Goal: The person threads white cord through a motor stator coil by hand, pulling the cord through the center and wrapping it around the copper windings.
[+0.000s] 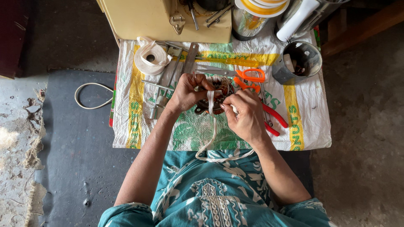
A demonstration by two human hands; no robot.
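My left hand [188,91] grips the left rim of a round wound coil [215,97] with copper wire, which rests on a woven white, green and yellow sack [185,130]. My right hand [247,114] pinches a flat white cloth tape [211,138] at the coil's right side. The tape passes over the coil and trails down toward my lap, where it loops across my teal patterned garment. Both hands hide much of the coil.
A roll of white tape [150,59], orange-handled scissors [251,76], red-handled pliers [275,118] and several metal tools [170,80] lie on the sack. A metal tin [299,62] stands at its right. A cream box [164,19] and containers sit behind. A white cable loop [90,96] lies left.
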